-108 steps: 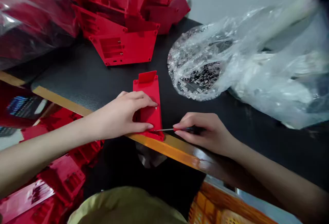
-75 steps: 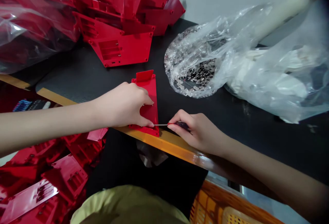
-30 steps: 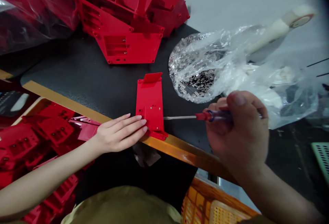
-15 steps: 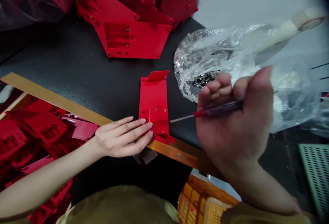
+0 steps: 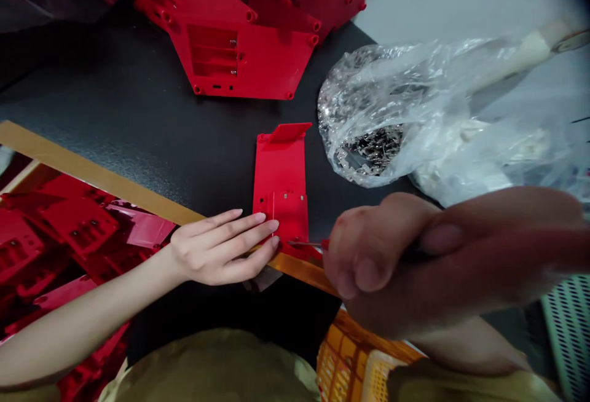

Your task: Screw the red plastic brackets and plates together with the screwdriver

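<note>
My left hand (image 5: 221, 248) lies flat with its fingertips on the lower part of a red plastic panel (image 5: 279, 196), which rests on the black tabletop at its front edge. My right hand (image 5: 415, 260) is a close, blurred fist around a screwdriver (image 5: 306, 243). The fist hides the handle, and a red collar and thin steel shaft show. The shaft's tip is at the panel's lower right corner, and I cannot tell whether it touches. The panel has small holes and a raised tab at its far end.
A pile of red plastic housings (image 5: 244, 51) stands at the back of the table. A clear bag of small metal parts (image 5: 373, 144) lies to the right. More red parts (image 5: 69, 236) lie below the wooden table edge (image 5: 96, 168), above an orange crate (image 5: 345, 365) and a green perforated crate (image 5: 569, 340).
My right hand has swung down and turned over, bringing the screwdriver tip from beside the panel to its lower right corner. My left hand stays on the panel.
</note>
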Motion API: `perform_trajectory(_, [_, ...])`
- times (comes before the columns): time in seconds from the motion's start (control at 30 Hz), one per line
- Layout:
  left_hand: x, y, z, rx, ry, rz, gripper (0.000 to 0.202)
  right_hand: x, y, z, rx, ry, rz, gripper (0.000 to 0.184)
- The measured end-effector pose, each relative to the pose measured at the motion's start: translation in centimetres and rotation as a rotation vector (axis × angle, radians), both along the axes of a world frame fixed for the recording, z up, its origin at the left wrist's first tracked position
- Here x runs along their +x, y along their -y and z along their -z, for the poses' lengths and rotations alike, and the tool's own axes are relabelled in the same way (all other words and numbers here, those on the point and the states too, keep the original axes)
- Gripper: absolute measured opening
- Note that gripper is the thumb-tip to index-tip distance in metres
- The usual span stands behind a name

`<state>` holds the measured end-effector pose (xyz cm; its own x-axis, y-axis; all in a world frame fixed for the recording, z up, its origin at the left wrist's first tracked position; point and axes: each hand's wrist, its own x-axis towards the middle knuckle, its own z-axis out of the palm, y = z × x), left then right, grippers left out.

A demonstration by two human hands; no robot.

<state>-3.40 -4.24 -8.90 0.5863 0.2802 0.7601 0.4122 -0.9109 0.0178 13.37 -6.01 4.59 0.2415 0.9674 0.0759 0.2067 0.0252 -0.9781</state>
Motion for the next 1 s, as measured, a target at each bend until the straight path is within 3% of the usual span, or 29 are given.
perform_trajectory(0.13, [0.0, 0.0, -0.1, -0.027, -0.006, 0.002, 0.023, -0.5, 0.3, -0.2, -0.023, 0.025, 0.113, 0.047])
perform_trajectory(0.3, [0.2, -0.2, -0.7, -0.003, 0.011, 0.006, 0.020, -1.9, -0.1, 0.6, 0.124, -0.152, 0.194, 0.040])
perform_trajectory(0.5, [0.5, -0.6, -1.4, 0.029, 0.042, 0.024, 0.014, -1.9, -1.2, 1.8, 0.230, -0.343, 0.088, 0.056])
perform_trajectory(0.8, [0.5, -0.6, -1.3, 0.036, 0.045, 0.021, 0.013, -2.4, -0.9, 2.4, 0.361, -0.360, 0.062, 0.044])
perform_trajectory(1.0, [0.6, -0.6, -1.4, 0.033, 0.050, 0.018, 0.013, -2.0, -0.7, 1.8, 0.240, -0.299, 0.022, 0.043])
